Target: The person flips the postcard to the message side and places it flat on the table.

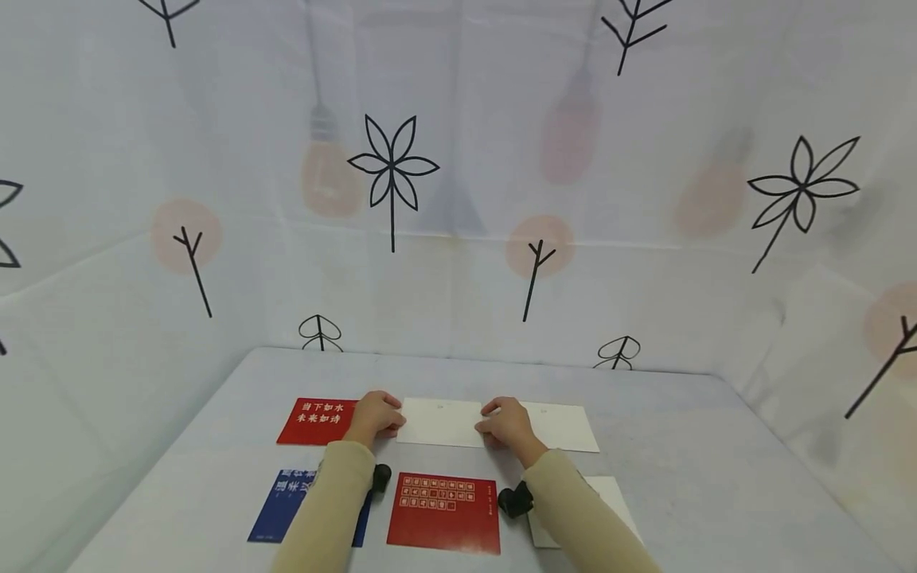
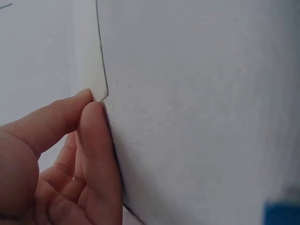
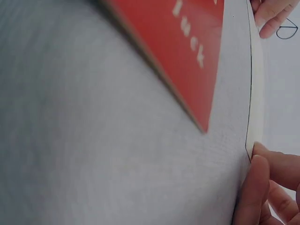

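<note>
A white card lies in the middle of the back row, its two short sides between my hands. At its left side, my left hand pinches the edge with thumb and finger; the left wrist view shows the fingertips at a corner of the card. On the opposite side, my right hand pinches the edge the same way. Seen from the right wrist, the card is a thin pale strip between both hands. The card's underside is hidden.
A red card with white writing lies back left, another white card back right. In front are a blue card, a red card with gold squares and a pale card, partly under my sleeves. A patterned cloth hangs behind.
</note>
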A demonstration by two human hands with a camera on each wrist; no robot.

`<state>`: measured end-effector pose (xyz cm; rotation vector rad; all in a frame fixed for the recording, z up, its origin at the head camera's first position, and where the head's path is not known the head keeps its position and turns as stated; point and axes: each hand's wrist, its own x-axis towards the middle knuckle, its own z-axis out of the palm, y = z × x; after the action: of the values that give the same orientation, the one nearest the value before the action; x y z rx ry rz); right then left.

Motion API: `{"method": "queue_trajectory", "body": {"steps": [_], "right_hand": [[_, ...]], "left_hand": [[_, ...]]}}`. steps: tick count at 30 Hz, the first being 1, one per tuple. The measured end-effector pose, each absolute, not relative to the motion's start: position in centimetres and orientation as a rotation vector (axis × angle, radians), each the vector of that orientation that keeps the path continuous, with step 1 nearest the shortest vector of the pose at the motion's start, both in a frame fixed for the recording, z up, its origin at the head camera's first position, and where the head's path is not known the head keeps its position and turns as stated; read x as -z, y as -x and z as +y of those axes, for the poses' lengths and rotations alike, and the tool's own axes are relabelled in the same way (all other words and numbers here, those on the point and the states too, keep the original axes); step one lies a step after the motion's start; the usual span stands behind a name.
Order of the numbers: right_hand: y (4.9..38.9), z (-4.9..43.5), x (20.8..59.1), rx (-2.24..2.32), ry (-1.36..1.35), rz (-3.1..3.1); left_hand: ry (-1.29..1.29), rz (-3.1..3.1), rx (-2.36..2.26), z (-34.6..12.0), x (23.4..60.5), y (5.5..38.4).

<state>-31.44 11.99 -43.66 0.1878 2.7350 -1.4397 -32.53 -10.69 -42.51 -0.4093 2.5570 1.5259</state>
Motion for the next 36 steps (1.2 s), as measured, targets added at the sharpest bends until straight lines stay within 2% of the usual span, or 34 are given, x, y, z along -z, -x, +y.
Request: {"method": "queue_trajectory", "body": {"steps": [13,29,36], "right_hand": [[31.0,12.4,43.0,1.550,-0.143,2.633],[29.9,12.1,42.1,1.643,0.014,2.641],[28.9,11.9,41.5,1.676,0.058,2.620]], "left_hand": [[0.417,2.494,-1.561,-11.0,42.7,32.7],[0.235,2.510,-1.587,-12.3,41.6,31.6],[0.126,2.542,-1.562,-12.9,40.5,29.9]]}}
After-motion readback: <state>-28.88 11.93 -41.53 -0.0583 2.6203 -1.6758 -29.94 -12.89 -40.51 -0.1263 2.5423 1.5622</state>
